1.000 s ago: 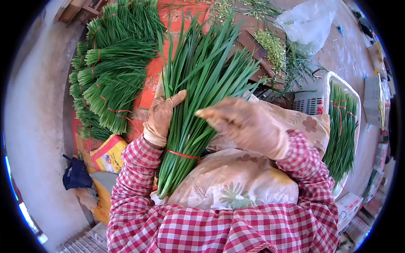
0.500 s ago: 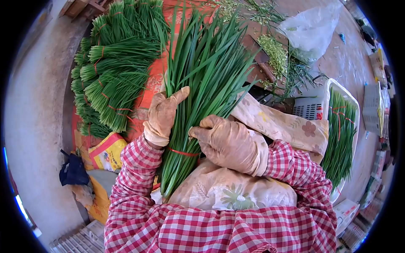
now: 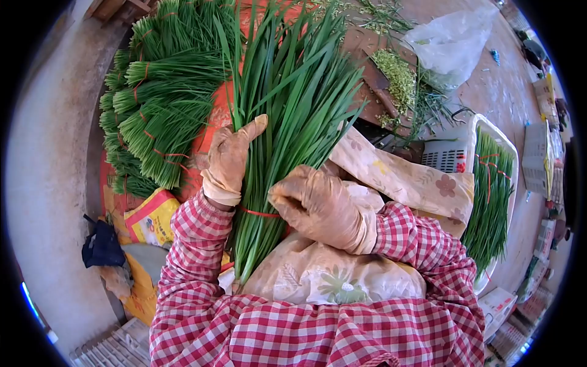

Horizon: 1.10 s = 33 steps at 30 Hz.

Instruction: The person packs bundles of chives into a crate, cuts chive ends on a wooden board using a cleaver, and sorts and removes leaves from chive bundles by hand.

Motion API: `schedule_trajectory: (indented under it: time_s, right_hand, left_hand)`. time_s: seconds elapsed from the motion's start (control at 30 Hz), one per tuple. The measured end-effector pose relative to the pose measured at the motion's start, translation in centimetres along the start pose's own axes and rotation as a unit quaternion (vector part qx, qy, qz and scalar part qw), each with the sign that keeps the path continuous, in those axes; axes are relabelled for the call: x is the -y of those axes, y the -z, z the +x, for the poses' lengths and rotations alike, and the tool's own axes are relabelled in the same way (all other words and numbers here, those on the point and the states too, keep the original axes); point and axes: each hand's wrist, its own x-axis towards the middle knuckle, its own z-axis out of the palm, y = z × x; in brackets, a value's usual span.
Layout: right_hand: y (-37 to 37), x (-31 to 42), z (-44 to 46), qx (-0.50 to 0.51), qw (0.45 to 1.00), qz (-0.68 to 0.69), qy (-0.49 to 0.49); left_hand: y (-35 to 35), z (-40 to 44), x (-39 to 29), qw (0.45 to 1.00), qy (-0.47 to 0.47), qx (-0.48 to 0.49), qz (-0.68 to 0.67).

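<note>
The person wears a long-sleeved top [image 3: 284,327] in red-and-white gingham, its loose, wrinkled sleeves gathered at the wrists. Thin, creased gloves with brownish smudges cover the left hand [image 3: 229,158] and the right hand [image 3: 321,209], their pale cuffs bunched at the wrists. Over the lap lies a beige, apron-like cloth [image 3: 318,269] printed with a leafy sprig and a large green flower with a whitish centre.
</note>
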Motion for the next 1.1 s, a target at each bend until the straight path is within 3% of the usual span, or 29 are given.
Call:
schedule_trajectory:
  time_s: [0.1,0.17,0.23,0.33,0.43,0.5,0.6,0.7,0.73,0.77,0.8,0.83,0.87,0.9,0.93,0.97,1.0,1.07,1.1]
  right_hand:
    - [0.4,-0.4,0.7,-0.044,0.998,0.041,0.004]
    - [0.8,-0.1,1.0,-0.033,0.996,0.05,-0.064]
    - [0.8,-0.2,1.1,-0.045,0.995,0.071,-0.06]
    - [2.1,-0.1,1.8,-0.087,0.988,0.071,-0.107]
    - [4.1,-1.9,3.2,-0.163,0.985,0.055,-0.027]
    - [7.1,-1.8,4.2,-0.177,0.979,0.062,-0.081]
    - [11.1,-2.1,4.5,-0.186,0.971,0.077,-0.13]
    - [15.5,-4.4,4.8,-0.253,0.963,-0.08,-0.048]
    - [17.4,-5.9,4.8,-0.296,0.945,-0.138,-0.001]
    - [19.5,-7.1,4.5,-0.325,0.917,-0.233,0.009]
    - [22.1,-8.7,4.1,-0.352,0.878,-0.324,0.02]
    - [26.8,-12.4,3.0,-0.315,0.768,-0.551,0.077]
    - [30.2,-16.0,2.1,-0.26,0.605,-0.742,0.125]
    - [30.8,-18.1,2.0,-0.269,0.602,-0.742,0.126]
    - [31.1,-19.7,1.7,-0.308,0.626,-0.714,-0.06]
    - [29.3,-16.4,2.1,-0.288,0.708,-0.613,-0.201]
    - [27.4,-12.9,2.6,-0.272,0.738,-0.51,-0.348]
    - [21.8,-10.3,2.4,-0.154,0.865,-0.467,-0.102]
    - [17.3,-4.1,3.4,-0.126,0.908,-0.392,0.077]
  left_hand:
    - [0.5,0.2,0.1,0.987,0.127,0.013,-0.097]
    - [1.2,0.1,-0.5,0.991,-0.115,0.019,0.064]
    - [0.7,0.2,-0.7,0.996,0.041,0.02,-0.077]
    - [0.8,0.0,-0.9,0.964,0.11,0.004,-0.242]
    - [1.1,-0.1,-1.1,0.999,0.029,0.025,-0.015]
    - [1.5,0.0,-2.2,0.984,-0.054,0.052,0.162]
    - [1.6,-0.4,-1.3,0.988,-0.044,0.04,0.141]
    - [1.8,-0.5,-1.0,0.984,-0.091,0.017,0.155]
    - [2.0,-0.5,-1.3,0.981,-0.108,0.009,0.163]
    - [2.3,-0.5,-2.2,0.999,-0.027,0.028,-0.028]
    - [2.7,-0.5,-3.1,0.974,0.053,0.047,-0.217]
    - [3.1,-0.4,-4.0,0.975,0.044,0.045,-0.212]
    - [3.5,-0.5,-4.7,0.991,0.024,0.038,-0.128]
    - [3.4,-0.7,-5.3,0.999,0.023,0.023,-0.042]
    - [3.3,-0.9,-5.9,0.999,0.025,0.009,0.045]
    - [2.5,-2.0,-1.6,0.993,0.032,-0.024,0.114]
    - [1.7,-3.1,2.7,0.981,0.044,-0.056,0.182]
    - [1.1,-2.5,-2.1,0.989,0.083,-0.016,0.125]
    - [0.8,-2.0,-4.7,0.995,0.086,0.002,-0.04]
